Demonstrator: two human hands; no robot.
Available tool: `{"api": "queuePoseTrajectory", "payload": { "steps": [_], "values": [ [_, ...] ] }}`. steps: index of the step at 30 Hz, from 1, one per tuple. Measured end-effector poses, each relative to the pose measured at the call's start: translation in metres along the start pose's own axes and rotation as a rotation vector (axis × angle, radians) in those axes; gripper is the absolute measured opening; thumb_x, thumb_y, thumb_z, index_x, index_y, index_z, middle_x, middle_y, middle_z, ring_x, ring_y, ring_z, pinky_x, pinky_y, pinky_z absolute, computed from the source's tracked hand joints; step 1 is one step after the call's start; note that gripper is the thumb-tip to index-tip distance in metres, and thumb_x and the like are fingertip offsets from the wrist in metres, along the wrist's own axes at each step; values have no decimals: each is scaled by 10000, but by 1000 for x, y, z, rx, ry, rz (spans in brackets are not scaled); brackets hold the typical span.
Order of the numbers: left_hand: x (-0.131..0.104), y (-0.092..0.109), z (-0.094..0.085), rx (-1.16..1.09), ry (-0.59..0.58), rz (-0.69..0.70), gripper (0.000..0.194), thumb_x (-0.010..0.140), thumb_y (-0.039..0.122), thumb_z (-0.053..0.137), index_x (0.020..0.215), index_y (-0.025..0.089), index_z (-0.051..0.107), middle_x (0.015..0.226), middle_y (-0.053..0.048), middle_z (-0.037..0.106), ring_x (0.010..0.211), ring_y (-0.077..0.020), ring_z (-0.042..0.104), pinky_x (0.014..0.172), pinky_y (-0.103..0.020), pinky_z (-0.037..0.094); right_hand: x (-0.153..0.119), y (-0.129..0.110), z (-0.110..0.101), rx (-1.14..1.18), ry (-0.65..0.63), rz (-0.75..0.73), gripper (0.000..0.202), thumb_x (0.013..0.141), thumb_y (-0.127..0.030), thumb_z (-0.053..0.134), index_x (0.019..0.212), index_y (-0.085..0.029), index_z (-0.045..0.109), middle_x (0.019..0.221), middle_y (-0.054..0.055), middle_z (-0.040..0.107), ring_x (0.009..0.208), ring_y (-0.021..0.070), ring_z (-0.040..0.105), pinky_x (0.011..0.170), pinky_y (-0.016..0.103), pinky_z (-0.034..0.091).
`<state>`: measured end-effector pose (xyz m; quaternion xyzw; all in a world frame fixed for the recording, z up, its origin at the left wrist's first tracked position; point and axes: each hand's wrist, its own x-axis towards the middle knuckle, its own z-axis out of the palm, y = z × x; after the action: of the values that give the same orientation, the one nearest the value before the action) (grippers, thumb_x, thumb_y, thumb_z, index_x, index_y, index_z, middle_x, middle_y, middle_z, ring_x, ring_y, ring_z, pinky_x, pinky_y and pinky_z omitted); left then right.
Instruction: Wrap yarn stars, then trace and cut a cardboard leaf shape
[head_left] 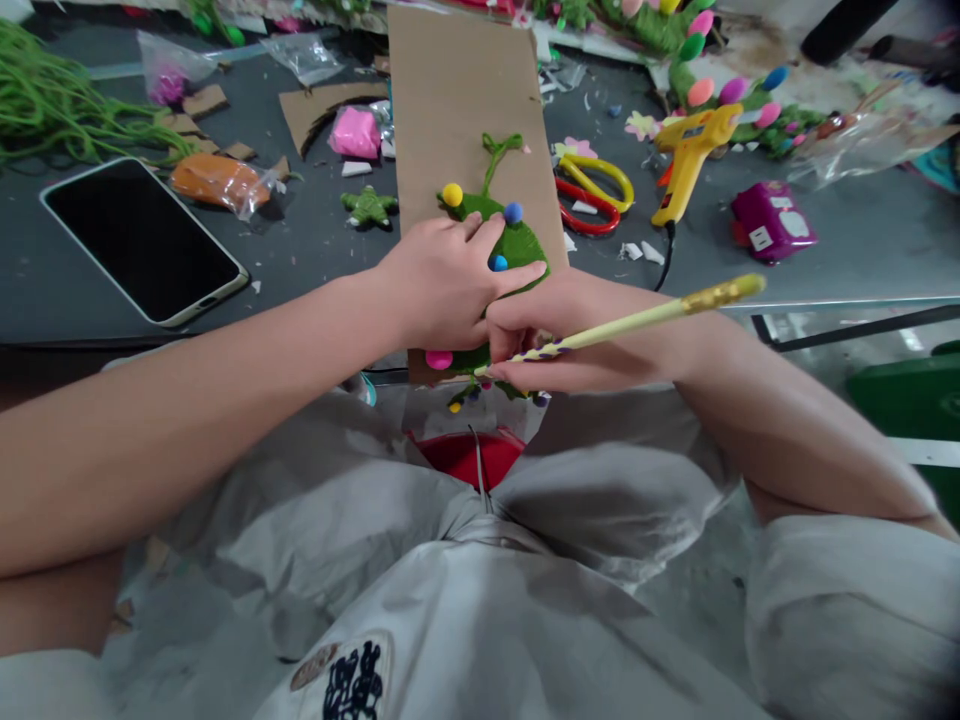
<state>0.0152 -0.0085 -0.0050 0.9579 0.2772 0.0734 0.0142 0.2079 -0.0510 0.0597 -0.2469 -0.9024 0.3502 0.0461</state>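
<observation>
A flat green decoration (529, 247) with small coloured balls and a yarn loop lies on a long piece of cardboard (465, 80). My left hand (446, 275) rests over it with fingers spread, pressing it against the cardboard. My right hand (551, 325) is closed around a pale yellow pencil (626, 327) near its lower end. The pencil's tip is by the decoration's lower edge, next to a pink ball (439, 359). Both hands cover much of the decoration's middle.
Left on the table are a phone (142, 240), green yarn (60, 95), an orange packet (221, 183) and a green star (369, 206). To the right are scissors (596, 200), a yellow glue gun (694, 155) and a purple box (774, 222). The table edge is close to my lap.
</observation>
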Motion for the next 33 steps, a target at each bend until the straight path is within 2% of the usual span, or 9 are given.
{"api": "queuePoseTrajectory", "payload": {
  "steps": [4,9,14,18,22,25,29,33],
  "values": [
    [0,2,-3,8,-44,-32,626,966,467,390,1542,248,501,1641,-207,367,1336,-496,490,974,-635,411,-3,3,-2,2,-19,-13,91,869,-122,649,797,-160,610,764,4,656,690,113,513,629,238,370],
    [2,0,-1,-38,-51,-49,644,956,526,393,1549,291,482,1664,-102,371,1358,-464,454,1023,-627,383,-8,8,-6,-4,-5,-18,59,898,-143,642,840,-153,649,784,2,672,680,109,526,617,239,364],
    [0,3,-3,15,-49,-30,609,961,435,413,1532,246,505,1629,-196,380,1344,-471,493,986,-597,424,1,5,2,13,-20,-37,62,922,-158,625,862,-149,639,778,-1,658,712,114,523,656,243,364],
    [0,3,-3,-19,-13,-27,608,964,482,403,1522,265,512,1620,-149,410,1360,-453,480,1021,-601,410,-7,10,-4,17,-13,-54,63,893,-136,648,833,-145,633,775,-2,659,687,103,520,635,228,369],
    [2,1,-1,-53,-25,-44,653,968,570,359,1532,274,507,1620,-149,424,1336,-465,487,999,-635,410,-16,12,-12,7,-20,-13,44,920,-150,635,887,-151,663,780,-1,673,649,100,532,589,226,367],
    [1,0,0,-74,-28,-48,646,956,543,368,1524,276,518,1644,-126,395,1343,-470,469,1003,-653,383,-11,8,-8,-9,1,-15,59,916,-166,645,867,-141,665,793,15,674,675,105,529,622,235,378],
    [0,0,0,-85,-1,-24,621,958,478,401,1521,245,521,1642,-150,392,1335,-476,467,978,-639,387,-7,7,-5,-5,-26,-46,57,922,-152,626,869,-160,645,817,12,677,720,119,544,655,239,386],
    [2,1,-1,-65,-35,-44,664,953,581,402,1534,277,502,1642,-143,391,1343,-496,464,1004,-656,373,-20,16,-14,-11,-31,-26,49,940,-156,617,903,-171,645,792,-6,676,684,112,557,610,233,375]
  ]
}}
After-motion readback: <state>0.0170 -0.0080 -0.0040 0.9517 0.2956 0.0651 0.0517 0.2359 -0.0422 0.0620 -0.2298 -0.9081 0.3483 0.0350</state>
